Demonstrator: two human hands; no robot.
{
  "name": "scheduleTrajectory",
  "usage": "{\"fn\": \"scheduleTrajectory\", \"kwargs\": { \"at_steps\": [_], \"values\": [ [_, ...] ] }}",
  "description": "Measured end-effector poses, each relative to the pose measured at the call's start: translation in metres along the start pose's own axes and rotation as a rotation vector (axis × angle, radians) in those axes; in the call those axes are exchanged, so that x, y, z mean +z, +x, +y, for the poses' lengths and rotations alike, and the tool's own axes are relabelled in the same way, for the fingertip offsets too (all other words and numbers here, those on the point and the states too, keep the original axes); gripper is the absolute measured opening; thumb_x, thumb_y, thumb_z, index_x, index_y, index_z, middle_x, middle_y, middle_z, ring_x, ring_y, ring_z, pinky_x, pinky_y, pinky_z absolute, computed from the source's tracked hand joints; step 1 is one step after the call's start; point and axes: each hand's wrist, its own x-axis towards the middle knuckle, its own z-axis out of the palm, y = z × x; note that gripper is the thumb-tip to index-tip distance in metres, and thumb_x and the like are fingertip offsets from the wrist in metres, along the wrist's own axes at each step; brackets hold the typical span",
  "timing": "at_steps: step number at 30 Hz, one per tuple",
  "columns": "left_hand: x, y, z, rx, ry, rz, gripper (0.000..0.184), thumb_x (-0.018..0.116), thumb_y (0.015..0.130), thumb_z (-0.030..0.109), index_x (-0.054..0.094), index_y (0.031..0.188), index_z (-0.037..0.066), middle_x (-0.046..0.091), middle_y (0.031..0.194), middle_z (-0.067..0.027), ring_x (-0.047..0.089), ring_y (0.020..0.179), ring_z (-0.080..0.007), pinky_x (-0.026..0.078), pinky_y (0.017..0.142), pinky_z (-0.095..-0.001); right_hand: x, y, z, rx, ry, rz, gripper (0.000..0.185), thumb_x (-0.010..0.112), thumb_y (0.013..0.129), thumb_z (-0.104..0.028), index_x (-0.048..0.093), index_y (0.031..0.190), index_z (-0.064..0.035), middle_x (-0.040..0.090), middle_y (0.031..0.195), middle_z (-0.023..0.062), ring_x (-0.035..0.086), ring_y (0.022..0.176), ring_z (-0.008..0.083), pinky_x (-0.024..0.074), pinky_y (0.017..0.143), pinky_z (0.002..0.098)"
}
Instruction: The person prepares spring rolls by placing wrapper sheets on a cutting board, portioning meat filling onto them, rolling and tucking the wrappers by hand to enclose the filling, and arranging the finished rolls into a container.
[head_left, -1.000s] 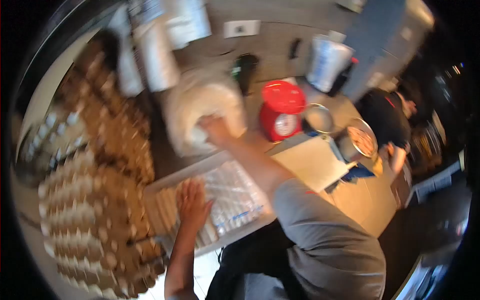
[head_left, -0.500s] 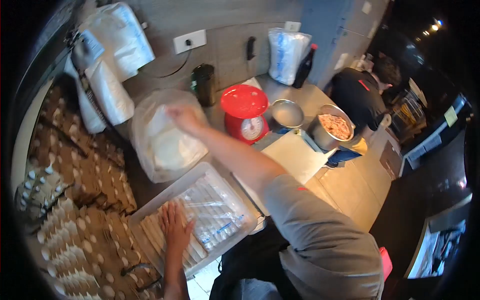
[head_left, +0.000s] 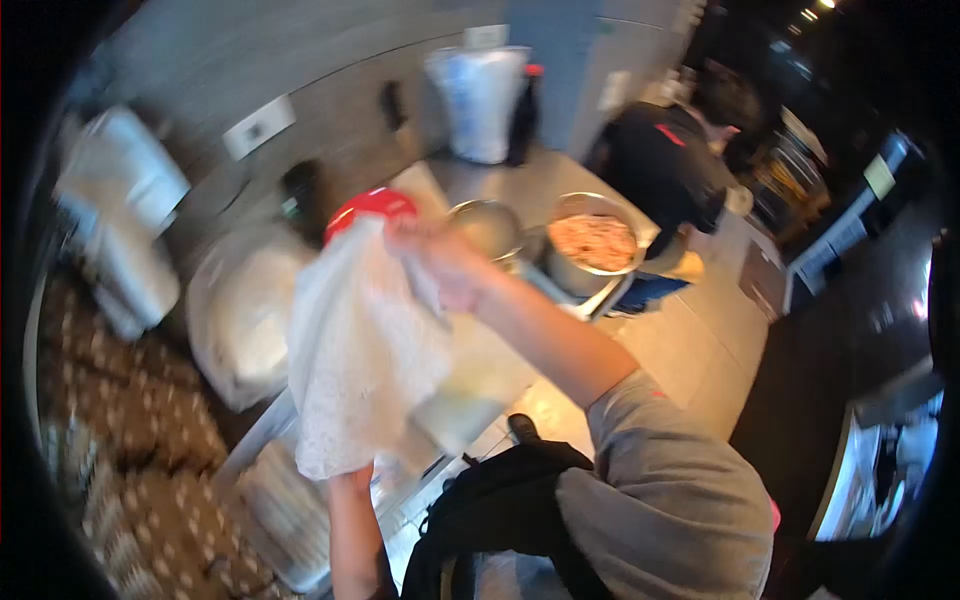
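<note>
One white sheet in right grip; blurred print, perhaps lettering, on bag

Motion blur softens the dim left side — small lights glow top right, corners vignetted black.

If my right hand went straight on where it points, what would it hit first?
Probably the red scale, beyond the white sheet your right hand holds, though depth is hard to judge.
</note>
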Motion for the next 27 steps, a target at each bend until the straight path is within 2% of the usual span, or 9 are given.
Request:
{"fn": "scheduleTrajectory", "kwargs": {
  "at_steps": [4, 7, 8, 11, 15, 19, 21, 23, 27],
  "values": [
    [0.051, 0.023, -0.075, -0.099, -0.328, 0.141, 0.068, 0.045, 0.09, 0.061, 0.044, 0.139, 0.013, 0.046, 0.142, -0.0129, 0.044, 0.129, -0.0331, 0.031, 0.109, -0.0525, -0.13, -0.054, 0.037, 0.216, -0.172, 0.354, 0.006, 0.056, 0.092, -0.012, 0.061, 0.089, -0.0113, 0.06, 0.077, 0.0011, 0.058, 0.069, 0.0139, 0.0475, 0.058, 0.0294],
    [0.011, 0.042, -0.143, -0.324, -0.426, -0.203, 0.065, 0.047, 0.09, 0.06, 0.047, 0.136, 0.014, 0.048, 0.14, -0.0118, 0.044, 0.128, -0.0312, 0.032, 0.108, -0.0505, -0.235, -0.091, 0.097, 0.365, -0.161, 0.345, 0.008, 0.061, 0.088, -0.018, 0.061, 0.09, -0.0097, 0.059, 0.077, 0.0022, 0.06, 0.072, 0.0149, 0.0486, 0.056, 0.0297],
    [0.034, 0.039, -0.15, -0.325, -0.361, 0.116, 0.061, 0.049, 0.091, 0.058, 0.049, 0.133, 0.014, 0.053, 0.135, -0.0101, 0.047, 0.125, -0.0285, 0.036, 0.105, -0.0494, -0.248, -0.101, 0.107, 0.402, -0.261, 0.337, 0.012, 0.063, 0.087, -0.019, 0.06, 0.093, -0.0089, 0.059, 0.077, 0.0028, 0.06, 0.073, 0.0156, 0.049, 0.056, 0.0307],
    [0.018, 0.048, -0.181, -0.237, -0.02, 0.264, 0.055, 0.054, 0.092, 0.05, 0.049, 0.132, 0.012, 0.055, 0.13, -0.0089, 0.051, 0.119, -0.0275, 0.039, 0.101, -0.0472, -0.261, -0.113, 0.105, 0.443, -0.523, 0.326, 0.029, 0.067, 0.082, -0.023, 0.057, 0.103, -0.006, 0.06, 0.082, 0.0067, 0.061, 0.078, 0.0193, 0.0506, 0.06, 0.0343],
    [0.025, 0.055, -0.186, -0.192, 0.155, 0.509, 0.046, 0.062, 0.091, 0.019, 0.046, 0.134, 0.012, 0.057, 0.125, -0.0094, 0.056, 0.111, -0.0272, 0.049, 0.09, -0.0419, -0.237, -0.106, 0.079, 0.275, -0.873, 0.339, 0.05, 0.069, 0.078, -0.024, 0.05, 0.12, -0.0032, 0.063, 0.097, 0.0175, 0.063, 0.09, 0.0288, 0.0517, 0.073, 0.0397],
    [0.028, 0.056, -0.177, -0.031, 0.414, 0.511, 0.049, 0.059, 0.088, 0.004, 0.047, 0.135, 0.014, 0.06, 0.118, -0.0088, 0.061, 0.099, -0.0235, 0.055, 0.076, -0.0384, -0.256, -0.075, 0.102, 0.238, -1.088, 0.28, 0.054, 0.067, 0.08, -0.021, 0.048, 0.126, -0.0021, 0.062, 0.106, 0.0253, 0.062, 0.097, 0.0347, 0.0481, 0.087, 0.0424],
    [0.064, 0.058, -0.147, -0.007, 0.474, 0.558, 0.051, 0.059, 0.087, 0.0, 0.049, 0.134, 0.015, 0.062, 0.111, -0.0073, 0.062, 0.086, -0.0188, 0.055, 0.065, -0.0341, -0.245, -0.068, 0.092, 0.033, -1.016, 0.257, 0.046, 0.064, 0.083, -0.016, 0.049, 0.125, -0.0026, 0.064, 0.095, 0.0205, 0.065, 0.086, 0.0287, 0.0519, 0.076, 0.0403],
    [0.086, 0.056, -0.118, -0.003, 0.53, 0.57, 0.05, 0.061, 0.086, 0.002, 0.05, 0.133, 0.015, 0.063, 0.109, -0.0053, 0.062, 0.082, -0.0157, 0.054, 0.063, -0.0322, -0.221, -0.073, 0.051, 0.093, -0.73, 0.288, 0.035, 0.061, 0.088, -0.01, 0.051, 0.121, -0.0042, 0.064, 0.08, 0.0088, 0.062, 0.06, 0.0169, 0.0495, 0.052, 0.034],
    [0.087, 0.052, -0.107, 0.118, 0.512, 0.469, 0.051, 0.064, 0.085, 0.002, 0.048, 0.133, 0.013, 0.062, 0.111, -0.0051, 0.062, 0.086, -0.0145, 0.053, 0.068, -0.0287, -0.214, -0.08, 0.023, 0.1, -0.553, 0.255, 0.03, 0.059, 0.09, -0.007, 0.049, 0.119, -0.0066, 0.061, 0.081, 0.0057, 0.057, 0.059, 0.014, 0.0472, 0.05, 0.0291]
  ]
}}
